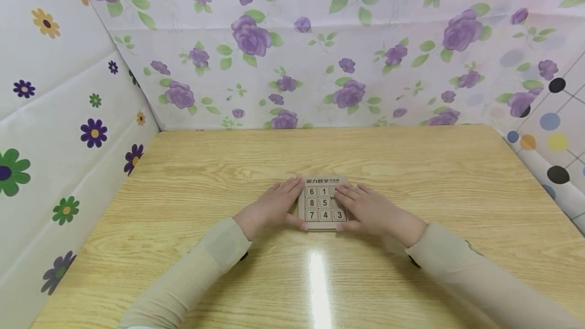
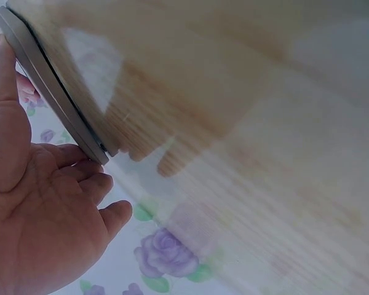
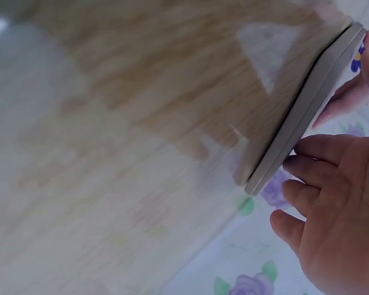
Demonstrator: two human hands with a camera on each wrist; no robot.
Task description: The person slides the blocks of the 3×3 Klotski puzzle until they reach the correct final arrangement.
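Note:
A flat, pale number slide puzzle lies on the table with Chinese lettering along its far edge. Its rows read 6, 1 and a mostly covered tile, then 8, 5 and a dark gap, then 7, 4, 3. My left hand holds the left side, thumb at the near corner and fingers along the far part. On the right side, my right hand has its thumb at the near corner and fingertips over the upper right tile. Both wrist views show the puzzle's side edge between thumb and fingers.
The wood-grain table reflects a bright light streak in front of the puzzle. A floral cloth hangs at the back. Patterned sheets stand along the left and right sides.

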